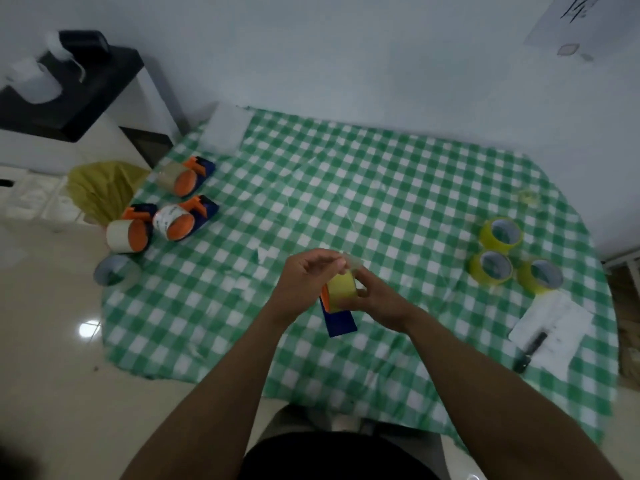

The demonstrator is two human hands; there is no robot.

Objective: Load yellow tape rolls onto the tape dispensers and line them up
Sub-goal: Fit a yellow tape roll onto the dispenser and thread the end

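Note:
Over the middle of the green checked cloth (363, 188) I hold a blue and orange tape dispenser (337, 320) with a yellow tape roll (341, 289) on it. My right hand (377, 299) grips the roll and dispenser from the right. My left hand (308, 278) pinches the clear tape end just above the roll. Three loose yellow rolls (504, 233) (491, 268) (542, 277) lie at the right. Three dispensers (185, 178) (183, 220) (133, 230) holding pale rolls lie at the cloth's left edge.
A clear tape roll (112, 271) lies on the floor by the cloth's left edge, near a yellow bag (104, 192). White paper with a black pen (531, 348) sits at the right. A small clear roll (528, 197) is far right. A black-topped cabinet (69, 98) stands at the back left.

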